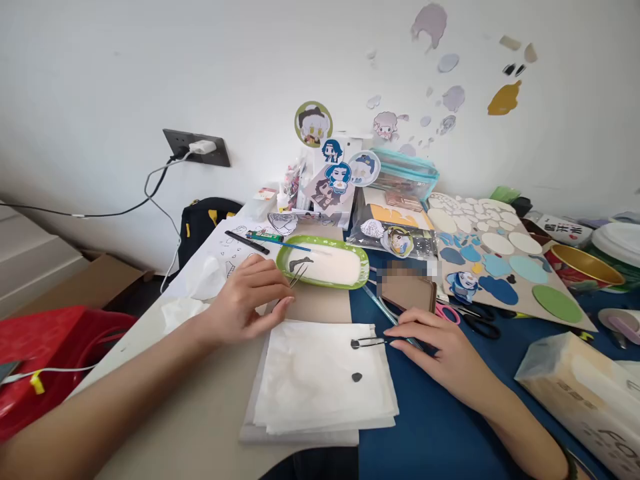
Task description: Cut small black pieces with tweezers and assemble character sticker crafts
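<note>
My left hand point(247, 300) pinches metal tweezers point(296, 275) whose tips hold a small dark cut-out point(300, 262) over the rim of a green oval dish point(350, 280) filled with white liquid. My right hand point(440, 353) grips a second pair of tweezers point(373, 343) that clamp a small dark piece point(355, 344) on a stack of white tissue paper point(325, 380). Another dark piece point(357, 377) lies loose on the tissue just below.
A card with blue, white and green paper shapes point(500, 267) lies at right, with pink-handled scissors point(470, 319), a gold bowl point(583, 267) and a tissue box point(585, 393). Stickers and a zip pouch point(405, 175) stand against the wall. A pen point(246, 241) and crumpled tissue point(205, 280) sit at left.
</note>
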Action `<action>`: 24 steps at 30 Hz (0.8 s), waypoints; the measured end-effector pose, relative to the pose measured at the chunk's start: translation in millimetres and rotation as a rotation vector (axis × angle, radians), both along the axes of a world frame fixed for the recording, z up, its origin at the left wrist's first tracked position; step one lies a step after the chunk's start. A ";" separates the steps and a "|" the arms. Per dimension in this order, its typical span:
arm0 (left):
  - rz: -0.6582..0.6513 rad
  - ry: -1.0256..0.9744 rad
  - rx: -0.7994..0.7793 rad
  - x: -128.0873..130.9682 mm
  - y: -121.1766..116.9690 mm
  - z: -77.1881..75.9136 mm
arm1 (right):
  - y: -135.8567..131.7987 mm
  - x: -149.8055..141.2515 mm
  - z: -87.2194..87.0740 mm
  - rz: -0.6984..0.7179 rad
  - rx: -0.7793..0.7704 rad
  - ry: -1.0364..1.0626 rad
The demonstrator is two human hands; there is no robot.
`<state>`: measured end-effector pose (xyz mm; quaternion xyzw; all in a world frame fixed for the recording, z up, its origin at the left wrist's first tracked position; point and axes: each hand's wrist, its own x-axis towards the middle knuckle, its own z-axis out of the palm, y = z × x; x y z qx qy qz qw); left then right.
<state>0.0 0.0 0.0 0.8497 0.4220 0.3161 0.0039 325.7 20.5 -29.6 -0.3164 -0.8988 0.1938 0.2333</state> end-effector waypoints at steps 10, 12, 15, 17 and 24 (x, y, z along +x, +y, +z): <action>-0.027 0.105 0.064 1.1 -3.5 -3.3 | 1.3 3.0 -5.3 0.010 -0.024 -0.130; -0.076 0.121 0.129 2.5 -4.9 -3.0 | -0.2 3.0 -3.2 -0.005 -0.058 -0.103; -0.108 0.129 0.154 3.6 -6.4 -2.3 | -2.6 2.9 0.1 -0.047 -0.096 -0.031; -0.115 0.132 0.153 3.3 -6.6 -1.7 | -3.8 2.2 1.6 -0.060 -0.096 -0.001; -0.119 0.205 0.135 -0.5 -4.5 -1.4 | -1.8 0.2 -4.3 0.001 -0.049 -0.048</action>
